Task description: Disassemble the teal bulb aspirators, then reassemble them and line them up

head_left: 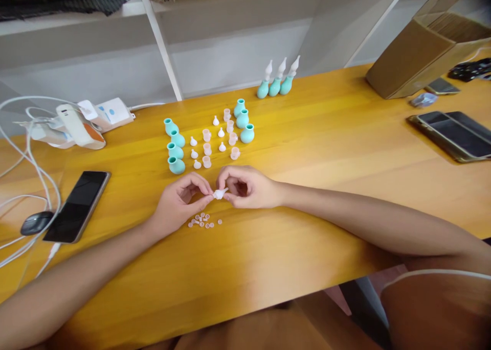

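Note:
My left hand (pixel 182 199) is closed in a pinch against the left end of a small white nozzle tip (pixel 220 193). Whatever lies between those fingertips is too small to make out. Thumb and forefinger of my right hand (pixel 249 187) grip the same nozzle tip by its thin end. Just below, several tiny pinkish rings (pixel 201 224) lie scattered on the table. Beyond my hands stand rows of translucent cups (pixel 207 148), more white nozzle tips (pixel 194 154) and teal squeeze bulbs (pixel 176 165), with another group of teal bulbs (pixel 247 134) to the right.
Three teal bulbs with white tips fitted (pixel 274 87) stand at the back. Left are a phone (pixel 79 206), a mouse (pixel 36 223), white cables and a power adapter (pixel 111 113). A cardboard box (pixel 412 59) and a dark tablet-like device (pixel 452 133) sit on the right.

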Demonstrator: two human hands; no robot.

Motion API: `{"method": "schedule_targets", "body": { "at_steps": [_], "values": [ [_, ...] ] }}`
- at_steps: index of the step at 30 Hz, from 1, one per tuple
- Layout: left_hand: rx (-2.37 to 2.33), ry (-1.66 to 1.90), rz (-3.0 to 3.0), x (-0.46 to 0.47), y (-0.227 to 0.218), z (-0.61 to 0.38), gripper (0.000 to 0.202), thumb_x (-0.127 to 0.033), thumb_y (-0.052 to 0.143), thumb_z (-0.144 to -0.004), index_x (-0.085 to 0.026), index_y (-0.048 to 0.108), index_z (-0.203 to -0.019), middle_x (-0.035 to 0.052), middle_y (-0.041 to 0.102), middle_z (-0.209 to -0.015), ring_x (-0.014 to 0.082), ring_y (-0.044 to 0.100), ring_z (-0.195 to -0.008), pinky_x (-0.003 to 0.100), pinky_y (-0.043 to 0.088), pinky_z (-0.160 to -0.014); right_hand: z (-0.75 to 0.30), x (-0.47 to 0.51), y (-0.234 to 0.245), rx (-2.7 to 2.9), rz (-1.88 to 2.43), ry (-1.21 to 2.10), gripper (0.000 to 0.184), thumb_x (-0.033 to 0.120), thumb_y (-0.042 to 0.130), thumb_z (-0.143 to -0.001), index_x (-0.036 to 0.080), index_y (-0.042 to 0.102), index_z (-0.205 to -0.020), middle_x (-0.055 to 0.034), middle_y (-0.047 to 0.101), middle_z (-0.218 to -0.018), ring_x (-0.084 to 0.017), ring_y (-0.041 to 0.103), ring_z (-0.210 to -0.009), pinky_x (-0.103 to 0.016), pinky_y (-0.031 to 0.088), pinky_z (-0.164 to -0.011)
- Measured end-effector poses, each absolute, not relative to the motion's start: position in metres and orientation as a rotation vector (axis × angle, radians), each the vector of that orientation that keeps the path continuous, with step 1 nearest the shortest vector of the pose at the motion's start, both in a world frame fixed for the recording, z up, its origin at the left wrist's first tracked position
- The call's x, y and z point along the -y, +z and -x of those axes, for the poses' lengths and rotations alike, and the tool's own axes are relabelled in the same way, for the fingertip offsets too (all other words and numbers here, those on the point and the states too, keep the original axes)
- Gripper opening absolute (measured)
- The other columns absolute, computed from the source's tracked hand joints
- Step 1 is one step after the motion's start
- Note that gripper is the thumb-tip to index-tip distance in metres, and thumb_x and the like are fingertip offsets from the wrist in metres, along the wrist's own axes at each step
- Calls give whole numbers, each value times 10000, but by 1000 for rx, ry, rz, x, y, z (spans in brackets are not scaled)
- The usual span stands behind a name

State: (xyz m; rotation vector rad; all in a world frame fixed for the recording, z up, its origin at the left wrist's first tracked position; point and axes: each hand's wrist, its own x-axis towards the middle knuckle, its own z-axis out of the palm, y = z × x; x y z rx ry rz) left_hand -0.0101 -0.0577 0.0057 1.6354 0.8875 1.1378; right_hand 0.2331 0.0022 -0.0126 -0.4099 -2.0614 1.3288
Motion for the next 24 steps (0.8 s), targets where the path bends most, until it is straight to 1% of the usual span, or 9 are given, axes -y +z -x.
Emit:
{"method": "schedule_targets", "body": {
  "at_steps": [5, 11, 20, 24],
  "values": [
    [-895, 1116, -1655, 58, 6, 10, 148, -182, 834, -943, -197, 691, -910, 24, 715, -928, 153, 704, -874, 288, 601, -839, -234, -3, -13, 2077, 377, 1230, 142, 191, 723, -929, 185, 619, -1025, 118, 469, -651, -48, 396, -532, -177, 385, -556],
    [-936, 1052, -1658, 59, 5, 11, 130, -139, 810, -935, -203, 697, -927, 14, 712, -936, 141, 697, -886, 269, 588, -849, -234, -3, -11, 2104, 363, 1212, 128, 183, 714, -936, 185, 628, -1031, 118, 476, -648, -50, 414, -518, -176, 392, -542],
    [-962, 1008, -1632, 59, 3, 11, 110, -168, 812, -941, -204, 709, -961, 6, 724, -941, 134, 703, -882, 264, 598, -853, -235, -3, -12, 2140, 346, 1126, 139, 165, 724, -919, 188, 640, -1027, 98, 535, -705, -47, 463, -537, -180, 422, -575],
    [-926, 1034, -1638, 57, 2, 10, 117, -187, 827, -951, -206, 712, -954, 0, 716, -932, 126, 694, -870, 257, 597, -842, -235, -2, -11, 2121, 362, 1206, 123, 198, 722, -949, 182, 638, -1038, 117, 478, -651, -47, 415, -518, -173, 396, -545]
  ]
}}
